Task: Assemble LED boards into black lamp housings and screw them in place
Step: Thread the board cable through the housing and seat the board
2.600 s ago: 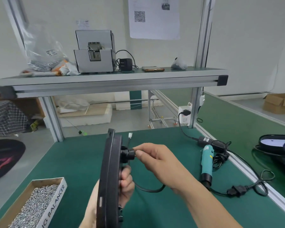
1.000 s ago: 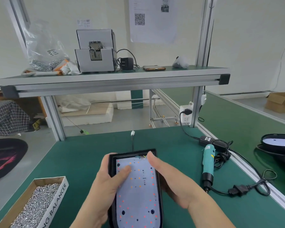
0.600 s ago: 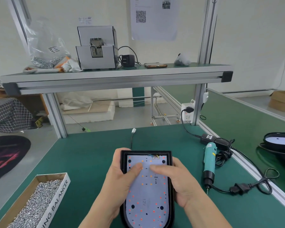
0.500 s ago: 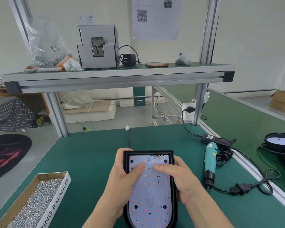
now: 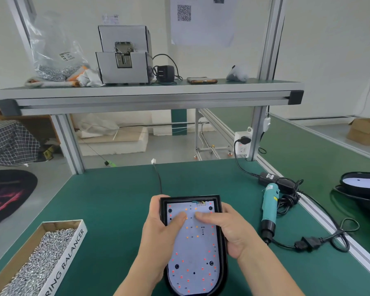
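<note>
Seating step: white LED board (image 5: 192,248) sitting inside black plastic lamp housing (image 5: 223,263). left hand (image 5: 158,238) and right hand (image 5: 229,231) gripping housing sides, thumbs pressing board. Screw holes looking empty, teal electric screwdriver (image 5: 269,208) lying untouched, so screwing likely remaining.

A small assembly workshop: a green-matted counter (image 5: 115,199) on aluminium framing (image 5: 267,60), a box of screws (image 5: 73,242), an electric screwdriver (image 5: 269,206), and what looks like a screw feeder (image 5: 124,60) on the shelf (image 5: 147,92).

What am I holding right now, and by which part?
Left hand and right hand grip the black lamp housing by its side edges, thumbs on the LED board.
</note>
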The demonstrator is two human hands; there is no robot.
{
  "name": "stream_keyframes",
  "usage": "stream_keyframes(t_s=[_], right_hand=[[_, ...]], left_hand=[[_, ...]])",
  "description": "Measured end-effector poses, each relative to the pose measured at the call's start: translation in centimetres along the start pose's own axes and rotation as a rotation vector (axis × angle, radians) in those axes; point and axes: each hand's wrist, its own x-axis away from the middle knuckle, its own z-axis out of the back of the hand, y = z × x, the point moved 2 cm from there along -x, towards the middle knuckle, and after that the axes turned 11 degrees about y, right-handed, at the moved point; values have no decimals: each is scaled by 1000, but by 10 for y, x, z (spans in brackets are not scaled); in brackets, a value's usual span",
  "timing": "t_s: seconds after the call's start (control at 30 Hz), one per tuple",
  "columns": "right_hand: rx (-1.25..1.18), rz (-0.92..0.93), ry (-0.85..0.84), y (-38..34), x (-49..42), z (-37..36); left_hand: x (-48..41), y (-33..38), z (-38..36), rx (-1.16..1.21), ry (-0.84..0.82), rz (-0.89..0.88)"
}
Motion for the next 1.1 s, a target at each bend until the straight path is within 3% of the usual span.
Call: stream_keyframes(t_s=[0.47,0.67,0.73,0.9,1.1], right_hand=[[-93,-132,-1,33,-11,6],[-77,-136,-88,40,-12,6],[27,-74,-55,46,-11,7],[690,240,259,60,-5,11],[793,196,311,60,-8,12]], left_hand=[[1,-18,-2,-38,11,109],[-6,-25,2,-13,97,194],[-10,-30,4,-19,145,229],[-14,-44,11,-45,223,339],[-24,-48,13,-306,124,427]])
